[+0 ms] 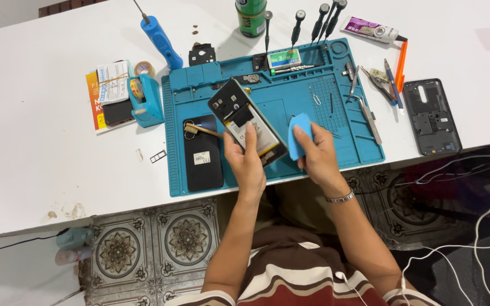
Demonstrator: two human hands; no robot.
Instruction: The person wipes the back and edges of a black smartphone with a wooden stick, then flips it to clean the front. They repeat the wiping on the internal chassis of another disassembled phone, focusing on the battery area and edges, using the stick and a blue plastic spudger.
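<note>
My left hand (pixel 247 161) holds an opened phone (pixel 239 113) with its back off, tilted above the teal work mat (pixel 347 147), thumb resting on the pale battery. My right hand (pixel 317 156) grips a flat blue triangular pry pick (pixel 299 133) just right of the phone's lower edge; the pick is close to the phone, contact unclear.
A black battery (pixel 202 158) and a brush (pixel 199 130) lie on the mat's left. Screwdrivers (pixel 319 22), a green can (pixel 250 17), glue tube (pixel 372 29), tweezers (pixel 370 116), a black back cover (pixel 432 116), a blue tape dispenser (pixel 146 99) and a blue-handled tool (pixel 160 41) surround it.
</note>
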